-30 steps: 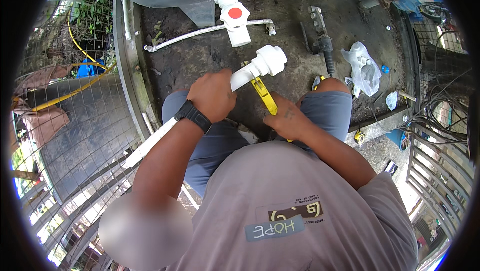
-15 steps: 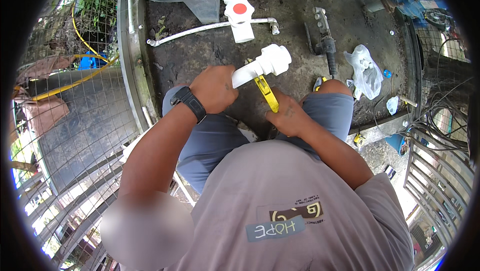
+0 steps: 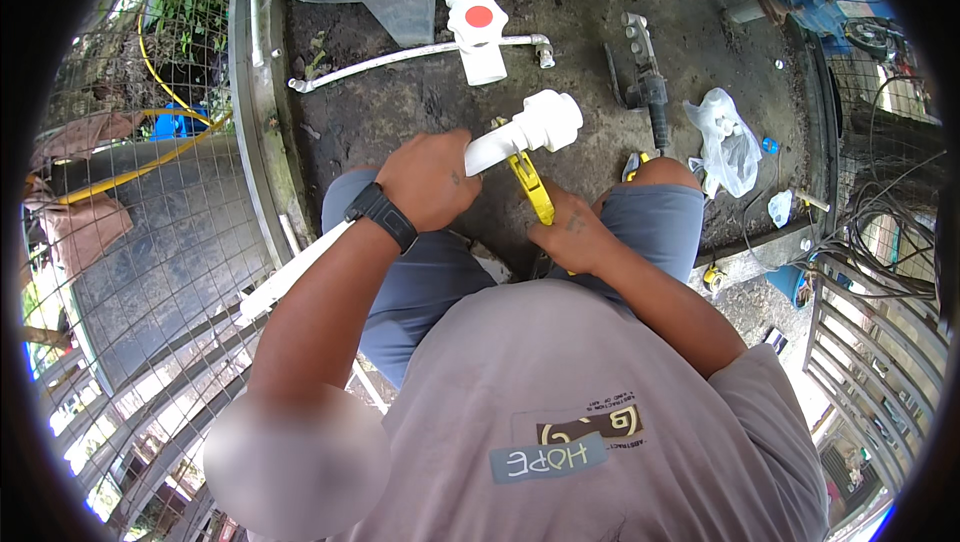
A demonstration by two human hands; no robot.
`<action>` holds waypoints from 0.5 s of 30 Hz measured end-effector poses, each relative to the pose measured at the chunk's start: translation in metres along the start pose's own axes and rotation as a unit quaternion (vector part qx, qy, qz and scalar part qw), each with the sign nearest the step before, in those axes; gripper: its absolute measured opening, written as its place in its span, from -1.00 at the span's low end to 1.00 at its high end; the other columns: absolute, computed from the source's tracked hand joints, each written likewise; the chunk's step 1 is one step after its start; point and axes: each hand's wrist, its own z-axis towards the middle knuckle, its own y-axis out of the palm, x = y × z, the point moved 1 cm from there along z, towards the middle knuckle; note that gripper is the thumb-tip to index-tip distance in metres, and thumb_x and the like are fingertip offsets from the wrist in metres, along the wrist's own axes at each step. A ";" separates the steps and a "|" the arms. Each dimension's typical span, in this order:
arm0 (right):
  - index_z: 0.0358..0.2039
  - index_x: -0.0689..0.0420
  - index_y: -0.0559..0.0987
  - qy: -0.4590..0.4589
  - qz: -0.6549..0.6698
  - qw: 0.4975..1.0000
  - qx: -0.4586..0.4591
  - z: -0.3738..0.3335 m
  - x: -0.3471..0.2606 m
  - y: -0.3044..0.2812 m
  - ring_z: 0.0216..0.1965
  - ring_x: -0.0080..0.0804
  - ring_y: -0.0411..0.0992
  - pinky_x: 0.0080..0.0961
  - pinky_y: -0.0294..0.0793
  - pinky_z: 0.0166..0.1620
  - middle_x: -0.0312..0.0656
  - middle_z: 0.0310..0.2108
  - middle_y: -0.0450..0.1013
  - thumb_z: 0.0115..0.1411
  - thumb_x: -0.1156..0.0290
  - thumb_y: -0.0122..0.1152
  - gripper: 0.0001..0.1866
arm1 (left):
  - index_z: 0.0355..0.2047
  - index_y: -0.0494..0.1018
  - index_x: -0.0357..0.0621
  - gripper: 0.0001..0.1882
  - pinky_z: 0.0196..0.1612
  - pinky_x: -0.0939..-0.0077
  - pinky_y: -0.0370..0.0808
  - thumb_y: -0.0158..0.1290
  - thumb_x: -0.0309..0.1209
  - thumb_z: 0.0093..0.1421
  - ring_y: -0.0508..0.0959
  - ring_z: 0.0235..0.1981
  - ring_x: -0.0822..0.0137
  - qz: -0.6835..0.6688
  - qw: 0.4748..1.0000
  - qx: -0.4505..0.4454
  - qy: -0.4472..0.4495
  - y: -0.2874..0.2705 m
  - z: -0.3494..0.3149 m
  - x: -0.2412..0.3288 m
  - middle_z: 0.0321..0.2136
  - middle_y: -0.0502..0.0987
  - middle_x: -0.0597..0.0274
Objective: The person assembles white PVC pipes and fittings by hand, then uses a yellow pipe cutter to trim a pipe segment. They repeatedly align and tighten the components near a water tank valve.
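My left hand [image 3: 432,180] is closed around a long white plastic pipe [image 3: 300,267] near its far end, where a white coupling fitting [image 3: 545,120] sits. A black watch is on that wrist. My right hand [image 3: 572,234] grips a yellow-handled cutting tool [image 3: 530,187] whose head reaches up against the pipe just behind the fitting. Both hands are over my knees in grey shorts. The pipe runs back down to the left, past my left thigh.
A white valve with a red dot [image 3: 475,22] hangs from a grey tank above. A thin white pipe [image 3: 410,57] lies on the dark concrete. A grey tool [image 3: 648,82] and a white plastic bag [image 3: 725,142] lie right. Wire mesh fence [image 3: 130,242] stands left.
The pipe end, the yellow tool and both hands sit a little higher in view than before. The grips look the same.
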 end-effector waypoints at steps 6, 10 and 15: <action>0.06 0.25 0.46 0.013 0.003 1.000 -0.011 0.001 0.000 0.000 -0.01 0.20 0.48 -0.09 0.44 0.06 0.20 -0.10 0.51 0.09 0.37 0.13 -0.51 | -0.33 0.50 -0.25 -0.72 -0.11 -0.03 0.50 0.18 -0.28 0.05 0.60 -0.26 -0.21 -0.012 1.000 -0.006 0.003 -0.001 0.001 -0.002 -0.39 0.59 -0.21; -0.01 0.38 0.40 0.001 0.026 1.000 -0.004 0.001 0.002 0.004 -0.08 0.33 0.48 0.00 0.47 -0.02 0.36 -0.19 0.49 0.05 0.32 0.14 -0.48 | -0.36 0.50 -0.26 -0.71 -0.15 -0.04 0.49 0.21 -0.28 0.05 0.59 -0.27 -0.22 -0.002 1.000 -0.001 0.008 0.000 0.000 -0.004 -0.38 0.59 -0.18; -0.01 0.39 0.41 0.008 0.037 0.999 -0.002 -0.003 0.011 0.003 -0.07 0.31 0.48 0.00 0.47 -0.02 0.36 -0.18 0.49 0.08 0.29 0.16 -0.48 | -0.26 0.48 -0.31 -0.62 -0.20 0.00 0.50 0.29 -0.28 0.03 0.56 -0.25 -0.21 0.004 0.965 0.227 0.133 -0.003 -0.037 0.044 -0.26 0.57 -0.10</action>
